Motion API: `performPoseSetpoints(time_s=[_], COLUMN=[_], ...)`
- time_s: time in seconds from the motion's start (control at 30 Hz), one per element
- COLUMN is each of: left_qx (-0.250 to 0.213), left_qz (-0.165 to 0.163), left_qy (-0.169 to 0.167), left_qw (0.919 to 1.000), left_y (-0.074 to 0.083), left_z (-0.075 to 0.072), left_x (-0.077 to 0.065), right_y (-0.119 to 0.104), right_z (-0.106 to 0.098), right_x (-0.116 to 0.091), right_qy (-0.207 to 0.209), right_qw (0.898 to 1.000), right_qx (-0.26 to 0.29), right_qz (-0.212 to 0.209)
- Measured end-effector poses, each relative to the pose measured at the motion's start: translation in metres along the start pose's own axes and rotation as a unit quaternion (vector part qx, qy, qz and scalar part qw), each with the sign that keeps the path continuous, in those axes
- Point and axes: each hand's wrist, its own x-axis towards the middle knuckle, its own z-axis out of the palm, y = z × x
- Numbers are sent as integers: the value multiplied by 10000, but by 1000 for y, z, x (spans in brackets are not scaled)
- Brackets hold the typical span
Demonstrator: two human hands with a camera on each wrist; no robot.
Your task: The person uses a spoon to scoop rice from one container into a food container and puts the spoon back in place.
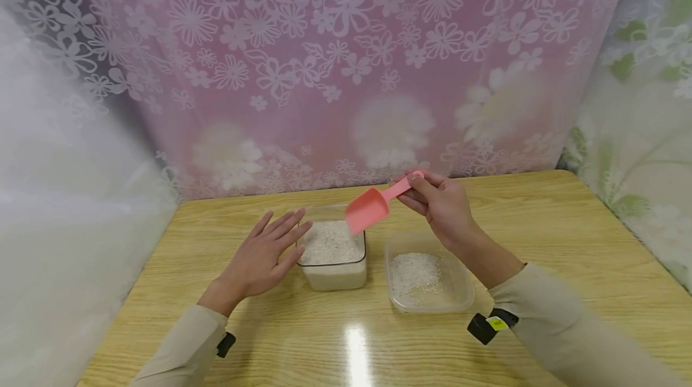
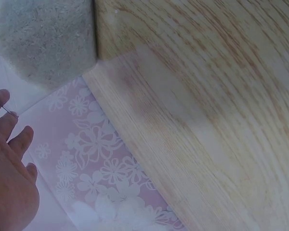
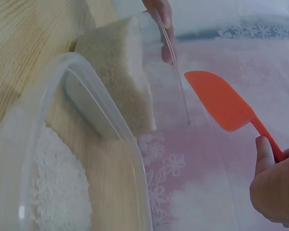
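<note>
My right hand [image 1: 446, 204] grips the handle of a pink-orange scoop [image 1: 369, 210], its blade tilted down toward the left. The scoop hangs over the right rim of a clear square container [image 1: 335, 279] that holds plenty of white rice [image 1: 331, 243]. At that container's left side, my left hand [image 1: 265, 255] lies with its fingers spread and extended, touching the rim. In the left wrist view this hand [image 2: 9, 168] shows only at the left edge. A shallow clear plastic box [image 1: 459, 300] stands to the right, below my right hand, with a smaller heap of rice [image 1: 416, 273] inside.
Both containers stand on a wood-grain table [image 1: 259, 339]. Behind it hangs a pink flowered curtain [image 1: 303, 104], and pale sheets [image 1: 70, 195] flank both sides. A black band with a device [image 1: 483, 327] is strapped on my right wrist.
</note>
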Motion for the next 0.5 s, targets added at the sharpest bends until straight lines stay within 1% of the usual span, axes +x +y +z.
performPoseSetpoints(time_s=[0.17, 0.3, 0.5], left_qx=[20, 9, 6], left_qz=[-3, -13, -34], left_qy=[-24, -54, -60], left_qw=[10000, 10000, 10000], left_y=[1, 1, -1], left_z=[-1, -1, 1], left_x=[1, 1, 0], right_y=[13, 20, 30], right_z=[12, 19, 28], right_x=[2, 1, -1], right_qy=[-76, -15, 98], right_qw=[9981, 9947, 9927], right_qx=[-601, -1021, -1191], right_qz=[-53, -134, -145])
